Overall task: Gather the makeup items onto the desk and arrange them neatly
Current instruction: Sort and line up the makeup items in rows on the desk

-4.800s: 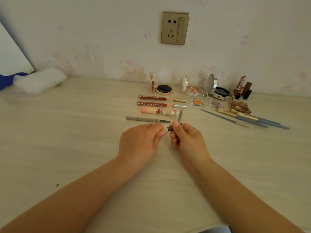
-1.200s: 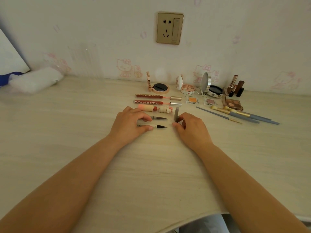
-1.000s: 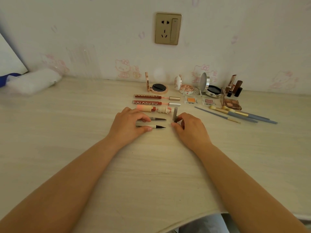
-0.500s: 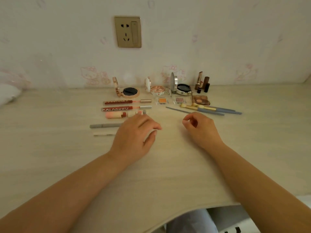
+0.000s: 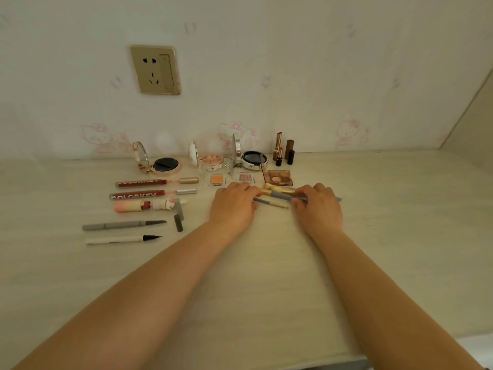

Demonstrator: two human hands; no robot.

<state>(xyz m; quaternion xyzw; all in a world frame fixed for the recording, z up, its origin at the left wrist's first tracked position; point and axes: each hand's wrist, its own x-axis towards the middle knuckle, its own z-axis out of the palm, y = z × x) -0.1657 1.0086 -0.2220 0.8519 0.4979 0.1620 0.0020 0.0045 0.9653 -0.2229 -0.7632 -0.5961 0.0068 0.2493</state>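
I'm resting my left hand [image 5: 232, 206] palm-down, fingers loosely curled and touching the brushes [image 5: 277, 194], my right hand [image 5: 318, 206] curling over their handles, grip unclear, brushes lying on the table [image 5: 266, 263] beside the eyeshadow palette [image 5: 280, 178]

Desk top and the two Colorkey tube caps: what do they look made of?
Desk top: looks like pale wood-grain laminate, matte; faint streaked grain, no glare. Whether it is solid wood cannot be told.
Upper cap: metallic-look gold-beige, satin sheen along its length; likely plated plastic or metal.
Lower cap: silvery, same sheen, same doubt.
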